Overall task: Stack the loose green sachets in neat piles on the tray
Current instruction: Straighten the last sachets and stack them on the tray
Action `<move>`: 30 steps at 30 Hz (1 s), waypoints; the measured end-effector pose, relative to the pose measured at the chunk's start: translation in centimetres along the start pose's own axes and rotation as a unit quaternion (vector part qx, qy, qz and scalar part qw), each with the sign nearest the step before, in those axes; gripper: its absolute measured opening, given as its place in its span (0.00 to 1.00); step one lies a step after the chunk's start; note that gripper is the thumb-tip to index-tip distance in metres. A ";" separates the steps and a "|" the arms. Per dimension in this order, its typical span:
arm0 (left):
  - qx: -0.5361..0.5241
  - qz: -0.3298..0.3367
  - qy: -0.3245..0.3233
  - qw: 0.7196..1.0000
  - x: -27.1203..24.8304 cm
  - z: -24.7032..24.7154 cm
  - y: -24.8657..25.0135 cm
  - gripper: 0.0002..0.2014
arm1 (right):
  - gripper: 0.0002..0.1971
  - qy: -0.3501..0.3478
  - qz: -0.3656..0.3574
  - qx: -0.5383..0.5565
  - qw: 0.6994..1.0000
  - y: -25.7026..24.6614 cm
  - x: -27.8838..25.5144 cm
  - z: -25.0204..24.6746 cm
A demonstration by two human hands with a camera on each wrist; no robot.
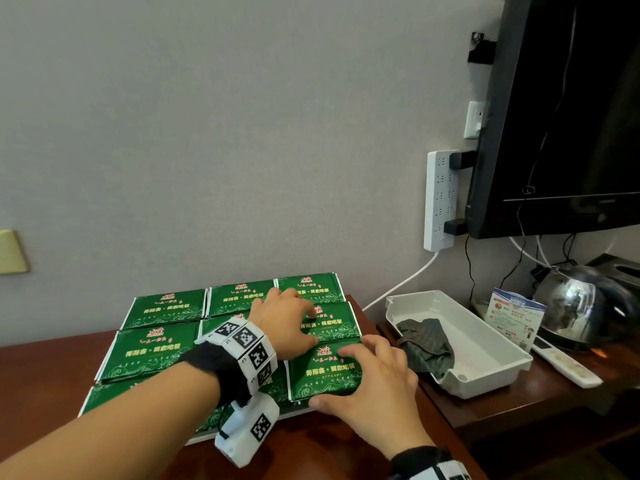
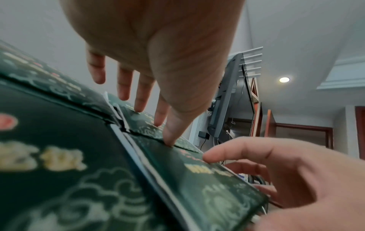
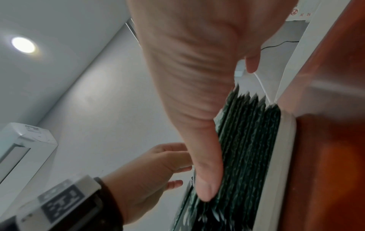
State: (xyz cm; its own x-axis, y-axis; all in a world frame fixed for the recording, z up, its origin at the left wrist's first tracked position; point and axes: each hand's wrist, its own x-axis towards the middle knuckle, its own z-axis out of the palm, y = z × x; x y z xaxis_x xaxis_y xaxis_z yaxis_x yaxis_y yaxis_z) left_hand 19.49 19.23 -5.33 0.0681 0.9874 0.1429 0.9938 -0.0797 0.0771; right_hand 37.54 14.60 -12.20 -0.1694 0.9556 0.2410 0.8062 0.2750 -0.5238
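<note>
Hands both work the lower-right corner of the sachet grid in the head view. Nearest the camera, right hand cups the front-right pile: thumb pressed against the pile's near edge, fingers spread and bent over its top and right side. Right wrist view shows that thumb flat on the stacked edges of the sachets, which sit on the white tray, itself on the red-brown counter. Grip looks like squaring, not lifting; cannot tell if any sachet is off the pile.

Just above it in frame, left hand rests with fingers spread and nearly straight, fingertips touching the middle-right pile, thumb tip at the seam between the two piles. Holds nothing.

Green sachets fill the tray in rows of piles, centre of frame, back row near the wall. Tops look fairly level; some corners in the right wrist view stick out unevenly.

Step, as judged: final tidying, aligning the front-right pile. No loose sachets visible on the counter. Next move likely needs an inward push from thumb and fingers to flush the edges, left hand bracing the neighbour so it does not shift.

Farther right: white bin with dark cloth, kettle, power strip on the wall.
</note>
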 end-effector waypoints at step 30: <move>0.101 0.137 -0.046 0.984 1.1 0.1 -0.9 0.27 | 0.30 0.017 0.002 0.009 1.000 0.1 0.3 -0.2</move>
State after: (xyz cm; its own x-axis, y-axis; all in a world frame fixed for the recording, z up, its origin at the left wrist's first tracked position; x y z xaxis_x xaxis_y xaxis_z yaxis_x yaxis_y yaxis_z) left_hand 18.68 20.42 -5.36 0.3351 0.9413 0.0409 0.9334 -0.3257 -0.1504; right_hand 37.68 14.92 -12.04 -0.1466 0.9523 0.2675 0.7961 0.2742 -0.5395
